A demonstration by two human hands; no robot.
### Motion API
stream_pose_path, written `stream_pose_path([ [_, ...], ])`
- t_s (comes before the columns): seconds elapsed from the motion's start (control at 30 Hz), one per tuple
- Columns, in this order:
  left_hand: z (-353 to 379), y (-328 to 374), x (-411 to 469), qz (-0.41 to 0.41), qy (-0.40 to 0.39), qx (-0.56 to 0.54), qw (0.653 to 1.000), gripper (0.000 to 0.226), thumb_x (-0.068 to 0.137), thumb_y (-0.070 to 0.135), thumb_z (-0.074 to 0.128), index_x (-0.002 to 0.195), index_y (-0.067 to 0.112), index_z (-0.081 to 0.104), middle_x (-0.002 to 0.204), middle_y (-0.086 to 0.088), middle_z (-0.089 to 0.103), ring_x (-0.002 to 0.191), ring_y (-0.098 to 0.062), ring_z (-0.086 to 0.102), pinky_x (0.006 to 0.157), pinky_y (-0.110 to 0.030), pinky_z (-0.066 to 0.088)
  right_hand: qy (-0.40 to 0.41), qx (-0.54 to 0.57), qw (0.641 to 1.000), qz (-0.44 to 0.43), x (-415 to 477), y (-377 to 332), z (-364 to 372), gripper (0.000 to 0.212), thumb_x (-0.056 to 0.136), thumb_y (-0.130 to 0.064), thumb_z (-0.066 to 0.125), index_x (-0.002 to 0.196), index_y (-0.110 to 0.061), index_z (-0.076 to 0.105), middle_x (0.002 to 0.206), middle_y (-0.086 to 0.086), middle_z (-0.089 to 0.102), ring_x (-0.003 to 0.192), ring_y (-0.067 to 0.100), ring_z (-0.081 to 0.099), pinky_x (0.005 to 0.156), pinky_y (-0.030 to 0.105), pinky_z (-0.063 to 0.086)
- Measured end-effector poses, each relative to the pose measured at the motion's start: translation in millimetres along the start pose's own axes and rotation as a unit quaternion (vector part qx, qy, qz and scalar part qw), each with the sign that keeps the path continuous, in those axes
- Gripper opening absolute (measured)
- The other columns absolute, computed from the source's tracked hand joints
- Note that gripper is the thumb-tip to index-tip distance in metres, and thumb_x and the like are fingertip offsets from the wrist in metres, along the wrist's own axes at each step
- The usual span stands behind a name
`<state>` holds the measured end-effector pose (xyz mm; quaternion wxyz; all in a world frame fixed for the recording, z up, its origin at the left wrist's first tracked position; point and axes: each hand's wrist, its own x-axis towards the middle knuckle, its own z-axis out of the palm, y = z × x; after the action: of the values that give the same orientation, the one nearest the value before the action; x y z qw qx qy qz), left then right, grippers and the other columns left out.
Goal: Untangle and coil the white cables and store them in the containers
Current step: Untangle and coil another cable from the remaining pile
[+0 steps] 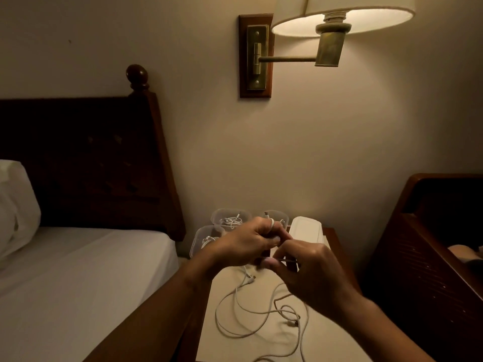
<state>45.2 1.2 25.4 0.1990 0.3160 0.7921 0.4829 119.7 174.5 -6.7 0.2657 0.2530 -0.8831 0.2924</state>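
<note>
**A:** Which hand has the work just now?

**B:** Both. The left hand (pixel 248 241) is raised over the table (pixel 230 346), fingers curled, with a turn of white cable (pixel 271 224) looped round one finger. The right hand (pixel 313 270) sits just beside it, lower and nearer the camera. Its grip is pinched on a thin strand between thumb and forefinger. I think it is the same cable, though the light is dim there.

**A:** And the slack?

**B:** It drops from between the hands to the loose cables (pixel 283 308) sprawled on the table below, nearer the person. The strand between the two grips runs roughly left to right, so I judge the next wind would carry the right hand round the left hand's finger.

**A:** Where does the coil go?

**B:** Away from the person. Clear containers (pixel 230 218) stand just behind the hands by the wall, and at least two hold coils already. A white lid (pixel 305 231) lies beside them. The left hand is nearer.

**A:** Any labels?

**B:** None legible.
</note>
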Motion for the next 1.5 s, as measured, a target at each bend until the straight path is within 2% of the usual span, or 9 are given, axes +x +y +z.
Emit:
stream_pose_path([
  [0.13, 6.3, -0.4, -1.3, -0.008, -0.008, 0.033, 0.999, 0.038, 0.11, 0.029, 0.04, 0.103, -0.001, 0.063, 0.079, -0.012, 0.063, 0.064, -0.012, 0.058, 0.066, -0.028, 0.045, -0.066, 0.043, 0.995, -0.065, 8.5, 23.2, -18.7, 0.015, 0.089, -0.028, 0.076, 0.1, -0.022, 0.068, 0.088, -0.021, 0.062, 0.071, -0.01, 0.061, 0.062, 0.008, 0.05],
  [0.37, 3.5, 1.7, 4.5, -0.061, -0.103, 0.013, 0.993, 0.086, 0.102, 0.069, 0.014, 0.092, 0.007, 0.074, 0.064, -0.013, 0.036, 0.048, -0.016, 0.031, 0.05, -0.028, 0.032, 0.056, -0.008, 0.992, -0.112, 17.5, 43.5, -14.2, 0.011, 0.088, -0.014, 0.075, 0.095, -0.006, 0.072, 0.086, -0.003, 0.064, 0.074, -0.005, 0.051, 0.069, 0.004, 0.043],
  [0.6, -1.5, -12.7, -5.4, -0.063, -0.265, -0.296, 0.916, 0.058, 0.109, 0.051, 0.022, 0.081, 0.011, 0.053, 0.054, 0.004, 0.032, 0.044, -0.009, 0.02, 0.043, -0.025, 0.019, 0.1, 0.145, 0.984, 0.002, 19.1, 42.0, 4.4, 0.006, 0.088, -0.008, 0.074, 0.093, -0.005, 0.073, 0.081, -0.005, 0.067, 0.073, 0.003, 0.063, 0.064, 0.014, 0.05],
  [0.8, 19.7, -12.9, 6.3, 0.034, -0.091, -0.554, 0.827, 0.043, 0.108, 0.04, 0.038, 0.085, 0.009, 0.056, 0.057, -0.006, 0.048, 0.045, -0.011, 0.046, 0.047, -0.022, 0.037, 0.076, 0.401, 0.884, 0.228, 2.9, 29.9, 55.4, 0.021, 0.102, -0.007, 0.052, 0.1, -0.015, 0.072, 0.081, 0.005, 0.068, 0.064, 0.02, 0.057, 0.052, 0.035, 0.05],
  [0.9, 26.3, -7.5, 14.4, 0.055, 0.017, -0.586, 0.808, 0.044, 0.108, 0.036, 0.038, 0.093, 0.002, 0.062, 0.096, -0.027, 0.071, 0.088, -0.033, 0.073, 0.086, -0.041, 0.06, 0.016, 0.346, 0.904, 0.25, -7.7, 28.5, 71.7, 0.024, 0.102, -0.007, 0.053, 0.088, -0.018, 0.069, 0.077, 0.001, 0.066, 0.064, 0.019, 0.059, 0.057, 0.04, 0.052],
  [0.97, 25.9, -10.3, 21.4, 0.075, 0.08, -0.514, 0.851, 0.049, 0.112, 0.032, 0.029, 0.1, -0.002, 0.062, 0.117, -0.034, 0.068, 0.112, -0.043, 0.068, 0.105, -0.05, 0.052, -0.041, 0.285, 0.928, 0.235, -14.7, 27.3, 77.9, 0.02, 0.101, -0.01, 0.054, 0.094, -0.021, 0.069, 0.078, -0.002, 0.067, 0.07, 0.02, 0.063, 0.062, 0.034, 0.055],
  [1.07, 18.8, -20.1, 27.2, 0.071, 0.21, -0.152, 0.963, 0.051, 0.112, 0.032, 0.03, 0.1, -0.002, 0.067, 0.105, -0.02, 0.076, 0.101, -0.028, 0.073, 0.095, -0.042, 0.057, -0.043, 0.234, 0.949, 0.208, -19.1, 28.3, 78.3, 0.015, 0.101, -0.015, 0.058, 0.102, -0.02, 0.071, 0.075, -0.007, 0.067, 0.072, 0.013, 0.063, 0.064, 0.023, 0.05],
  [1.23, 9.5, -28.9, 18.5, -0.063, 0.101, 0.34, 0.933, 0.046, 0.11, 0.043, 0.034, 0.079, 0.021, 0.059, 0.082, -0.002, 0.062, 0.076, -0.016, 0.06, 0.073, -0.041, 0.049, 0.021, 0.146, 0.977, 0.152, -19.0, 50.7, 66.7, 0.009, 0.099, -0.014, 0.062, 0.096, -0.017, 0.07, 0.073, -0.009, 0.062, 0.068, 0.012, 0.059, 0.059, 0.016, 0.043],
  [1.5, 10.4, -32.2, 3.6, -0.143, -0.01, 0.204, 0.968, 0.06, 0.108, 0.051, 0.033, 0.064, 0.021, 0.059, 0.069, 0.004, 0.061, 0.065, -0.009, 0.055, 0.068, -0.03, 0.04, 0.009, 0.114, 0.986, 0.118, -22.0, 65.6, 64.2, 0.03, 0.097, -0.043, 0.052, 0.097, -0.017, 0.067, 0.082, -0.011, 0.063, 0.075, 0.009, 0.06, 0.062, 0.024, 0.051],
])
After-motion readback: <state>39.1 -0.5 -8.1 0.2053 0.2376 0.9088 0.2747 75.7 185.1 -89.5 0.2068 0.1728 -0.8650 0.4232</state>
